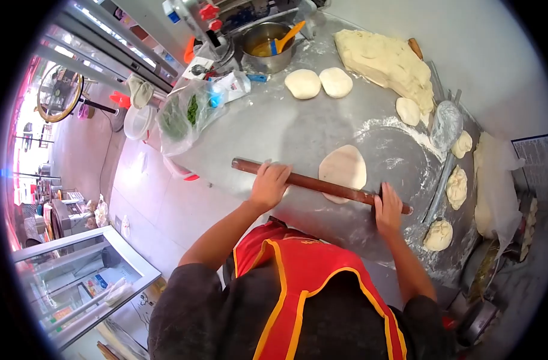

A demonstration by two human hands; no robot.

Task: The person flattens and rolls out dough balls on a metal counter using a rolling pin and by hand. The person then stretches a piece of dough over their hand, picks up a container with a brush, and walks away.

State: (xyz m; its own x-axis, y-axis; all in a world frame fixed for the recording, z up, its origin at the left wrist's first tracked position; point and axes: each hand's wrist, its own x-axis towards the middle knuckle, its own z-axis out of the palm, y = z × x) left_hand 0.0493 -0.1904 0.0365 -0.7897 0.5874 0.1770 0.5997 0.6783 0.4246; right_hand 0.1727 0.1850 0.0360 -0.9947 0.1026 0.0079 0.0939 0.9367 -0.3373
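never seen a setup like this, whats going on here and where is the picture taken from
There is no machine: a person is working bare-handed, and this single picture comes from a camera worn on their head, looking forward and down. The left hand and right hand are both on a brown rolling pin, which lies across a flattened piece of dough. Farther back on the grey table are two dough rounds, a large slab of dough and a metal bowl with an orange-handled brush.

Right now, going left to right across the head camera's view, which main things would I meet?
Bag of greens, left hand, flattened dough crossed by the rolling pin, right hand, nearest dough ball.
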